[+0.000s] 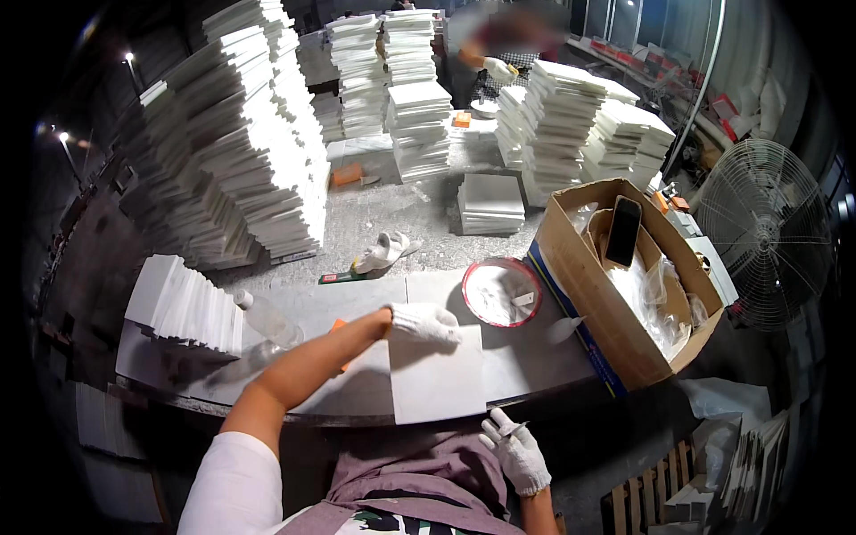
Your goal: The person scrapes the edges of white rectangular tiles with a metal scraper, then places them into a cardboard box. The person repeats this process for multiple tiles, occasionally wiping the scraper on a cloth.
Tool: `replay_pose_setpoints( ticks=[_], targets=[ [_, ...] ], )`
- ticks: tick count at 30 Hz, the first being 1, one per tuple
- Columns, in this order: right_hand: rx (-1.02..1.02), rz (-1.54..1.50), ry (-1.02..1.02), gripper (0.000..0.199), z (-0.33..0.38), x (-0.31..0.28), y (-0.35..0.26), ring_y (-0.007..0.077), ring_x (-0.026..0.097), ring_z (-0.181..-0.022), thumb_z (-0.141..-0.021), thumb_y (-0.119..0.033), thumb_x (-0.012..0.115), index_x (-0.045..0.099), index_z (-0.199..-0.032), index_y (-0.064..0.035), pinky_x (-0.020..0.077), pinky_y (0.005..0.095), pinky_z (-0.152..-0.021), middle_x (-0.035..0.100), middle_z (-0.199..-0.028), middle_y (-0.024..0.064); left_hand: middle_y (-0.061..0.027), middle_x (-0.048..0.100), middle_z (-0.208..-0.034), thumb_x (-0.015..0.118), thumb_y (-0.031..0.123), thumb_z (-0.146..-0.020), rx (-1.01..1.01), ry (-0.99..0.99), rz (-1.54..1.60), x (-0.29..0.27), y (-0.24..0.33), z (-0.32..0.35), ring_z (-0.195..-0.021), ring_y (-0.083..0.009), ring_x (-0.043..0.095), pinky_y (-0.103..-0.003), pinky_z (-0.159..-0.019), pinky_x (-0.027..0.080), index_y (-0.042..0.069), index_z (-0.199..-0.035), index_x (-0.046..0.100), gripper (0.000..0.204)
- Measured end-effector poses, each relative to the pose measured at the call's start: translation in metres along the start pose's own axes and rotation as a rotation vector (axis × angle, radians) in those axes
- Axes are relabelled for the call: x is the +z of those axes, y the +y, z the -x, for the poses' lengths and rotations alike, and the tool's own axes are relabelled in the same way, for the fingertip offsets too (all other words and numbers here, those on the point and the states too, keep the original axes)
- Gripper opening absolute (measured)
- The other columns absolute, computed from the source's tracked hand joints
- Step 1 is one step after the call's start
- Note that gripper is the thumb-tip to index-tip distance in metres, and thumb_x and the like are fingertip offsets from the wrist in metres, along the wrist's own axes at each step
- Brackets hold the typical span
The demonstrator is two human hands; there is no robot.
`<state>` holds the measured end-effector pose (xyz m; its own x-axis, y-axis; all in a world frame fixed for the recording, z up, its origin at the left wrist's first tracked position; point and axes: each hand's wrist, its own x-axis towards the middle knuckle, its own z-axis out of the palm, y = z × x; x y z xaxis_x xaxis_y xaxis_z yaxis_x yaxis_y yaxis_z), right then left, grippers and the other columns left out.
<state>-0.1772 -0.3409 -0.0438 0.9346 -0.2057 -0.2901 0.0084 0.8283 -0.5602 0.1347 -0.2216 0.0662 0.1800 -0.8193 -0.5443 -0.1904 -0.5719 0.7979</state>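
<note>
A square white tile [438, 379] lies in front of me, its near edge at the table's front edge. My left hand [424, 323], in a white knitted glove, is closed on the tile's far edge, its fingertips over the top face. Just off the near right corner is my right hand [519, 455], also gloved. Its fingers are bent together around something small and thin that I cannot make out. Beyond the tile stands a red-rimmed round tub [501, 292] of white material with a small pale piece in it. Part of an orange object [340, 346] shows behind my left forearm.
Tall white tile stacks [259, 134] crowd the left and back. A tile row [183, 308] and clear bottle [267, 316] stand left. Loose gloves [385, 252] lie mid-table. At right are a cardboard box [624, 294] with a phone [622, 232] and a fan [764, 234]. Another person works opposite.
</note>
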Motion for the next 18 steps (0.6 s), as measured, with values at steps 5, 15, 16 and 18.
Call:
replay_pose_setpoints(
  ticks=[5,15,16,18],
  targets=[
    [0.109,0.126,-0.038,0.021,-0.004,-0.028,0.021,0.028,0.056,-0.109,-0.089,-0.006,0.056,0.056,-0.11,-0.0022,0.0445,0.0465,-0.098,0.056,-0.12,0.0112,0.0024,0.059,-0.084,0.058,0.035,-0.092,0.055,-0.115,0.058,0.037,-0.043,-0.042,-0.08,-0.0078,0.053,-0.025,-0.075,0.045,0.003,-0.095,0.063,0.032],
    [0.083,0.071,0.262,0.021,0.01,0.016,0.045,0.0179,0.058,-0.096,-0.092,-0.008,0.054,0.053,-0.11,0.0024,0.0498,0.0356,-0.093,0.058,-0.106,0.0091,-0.0141,0.068,-0.089,0.064,0.049,-0.072,0.052,0.175,-0.655,0.068,-0.006,-0.064,-0.082,-0.0311,0.066,-0.038,-0.073,0.051,0.01,-0.091,0.068,0.043],
    [0.087,0.042,0.251,0.021,0.009,0.018,0.05,0.0173,0.057,-0.095,-0.092,-0.009,0.054,0.054,-0.109,0.0021,0.0499,0.0352,-0.092,0.057,-0.104,0.0083,-0.0144,0.068,-0.088,0.063,0.049,-0.073,0.056,0.216,-0.678,0.071,-0.011,-0.063,-0.083,-0.0326,0.065,-0.04,-0.073,0.051,0.01,-0.09,0.068,0.043],
    [0.083,-0.013,0.266,0.019,0.007,0.022,0.057,0.0168,0.057,-0.094,-0.093,-0.01,0.055,0.054,-0.108,0.0013,0.05,0.035,-0.091,0.056,-0.102,0.0063,-0.0144,0.067,-0.087,0.061,0.049,-0.075,0.079,0.251,-0.764,0.076,-0.009,-0.066,-0.084,-0.0342,0.064,-0.043,-0.073,0.05,0.01,-0.089,0.067,0.042]
  ],
)
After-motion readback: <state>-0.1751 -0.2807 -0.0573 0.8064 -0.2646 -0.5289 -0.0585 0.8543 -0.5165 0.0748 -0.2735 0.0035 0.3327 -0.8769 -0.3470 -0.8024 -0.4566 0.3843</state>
